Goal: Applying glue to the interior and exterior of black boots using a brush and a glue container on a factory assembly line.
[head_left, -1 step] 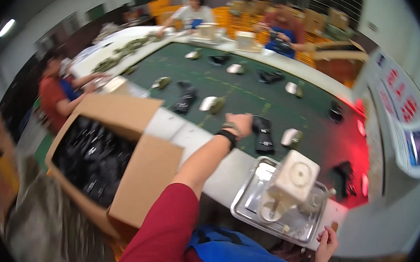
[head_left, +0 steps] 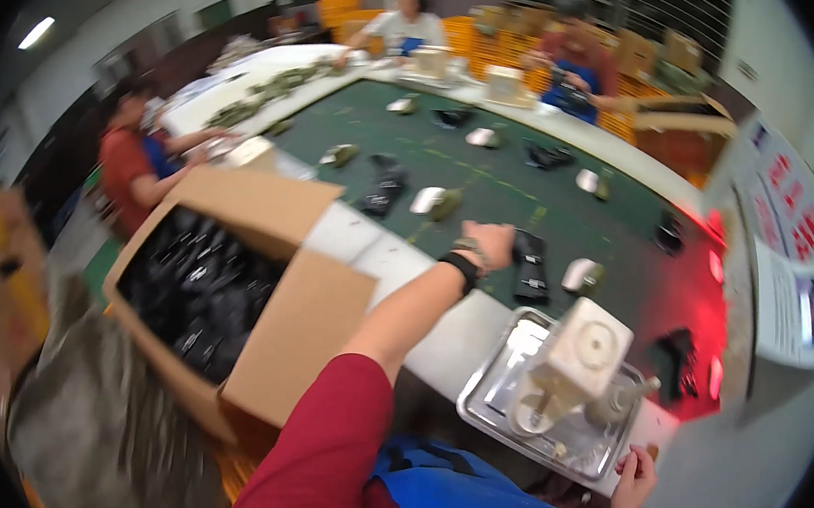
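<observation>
Green work surface (head_left: 612, 228) fills the middle of the frame, lit red at its right end, with a white table edge (head_left: 345, 239) around it. Open cardboard box (head_left: 298, 336) at left to lower left, full of shiny black packets (head_left: 201, 284). Panel (head_left: 793, 215) with red marks at the right. Metal tray (head_left: 479, 386) right of lower centre, on the near table edge. Three co-workers: one at left (head_left: 129, 167), one top centre (head_left: 409, 32), one upper right (head_left: 579, 61). White block (head_left: 585, 347) stands in the tray, small bottle (head_left: 615, 403) to its right. Black item (head_left: 531, 265) lies on the green just right of centre, above the tray; other black and white-and-green pieces are spread across the green. My left hand (head_left: 487, 245) is out over the green at centre, right at that item's left side; fingers partly hidden, so can't tell how far open, or if I'm gripping it or only touching. My right hand (head_left: 634, 475) is lower right, just beside the tray, fingers partly curled; small brown bit (head_left: 653, 452) at the fingertips, can't tell if it's held.
</observation>
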A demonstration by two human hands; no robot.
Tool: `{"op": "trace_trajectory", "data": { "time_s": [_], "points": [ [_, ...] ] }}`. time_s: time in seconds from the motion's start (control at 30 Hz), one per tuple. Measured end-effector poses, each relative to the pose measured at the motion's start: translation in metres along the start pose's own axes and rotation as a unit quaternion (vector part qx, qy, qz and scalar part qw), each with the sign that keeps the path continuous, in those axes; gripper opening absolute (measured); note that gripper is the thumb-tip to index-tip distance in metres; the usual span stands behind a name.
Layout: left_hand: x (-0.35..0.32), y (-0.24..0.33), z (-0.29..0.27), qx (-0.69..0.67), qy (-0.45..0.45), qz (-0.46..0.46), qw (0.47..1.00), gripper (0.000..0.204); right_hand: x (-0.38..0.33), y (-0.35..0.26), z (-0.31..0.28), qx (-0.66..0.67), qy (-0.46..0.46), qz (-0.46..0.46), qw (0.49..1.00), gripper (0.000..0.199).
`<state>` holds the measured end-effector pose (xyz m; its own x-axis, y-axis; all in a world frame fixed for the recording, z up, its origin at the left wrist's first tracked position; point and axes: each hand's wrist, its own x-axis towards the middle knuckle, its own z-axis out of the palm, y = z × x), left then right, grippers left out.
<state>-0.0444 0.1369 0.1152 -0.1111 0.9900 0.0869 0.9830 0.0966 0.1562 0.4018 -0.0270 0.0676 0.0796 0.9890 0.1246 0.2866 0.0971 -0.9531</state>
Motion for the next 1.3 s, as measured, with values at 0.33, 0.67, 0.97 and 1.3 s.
{"op": "trace_trajectory", "data": {
  "time_s": [0.33, 0.67, 0.97, 1.3],
  "points": [
    [-0.271, -0.002, -0.121, 0.016, 0.004, -0.005, 1.0, 0.058, -0.002, -0.053, 0.063, -0.135, -0.344, -0.116, 0.922, 0.019],
    [-0.455, -0.055, -0.038, 0.175, 0.15, -0.413, 0.881, 0.103, -0.019, -0.076, 0.136, -0.022, -0.523, -0.179, 0.833, 0.023],
    [-0.455, -0.08, -0.021, 0.15, 0.254, -0.409, 0.864, 0.077, -0.056, -0.103, 0.206, -0.11, -0.576, -0.166, 0.793, 0.024],
    [-0.459, -0.094, -0.015, 0.121, 0.288, -0.397, 0.863, 0.051, -0.082, -0.123, 0.274, -0.025, -0.512, -0.289, 0.809, 0.013]
  ]
}}
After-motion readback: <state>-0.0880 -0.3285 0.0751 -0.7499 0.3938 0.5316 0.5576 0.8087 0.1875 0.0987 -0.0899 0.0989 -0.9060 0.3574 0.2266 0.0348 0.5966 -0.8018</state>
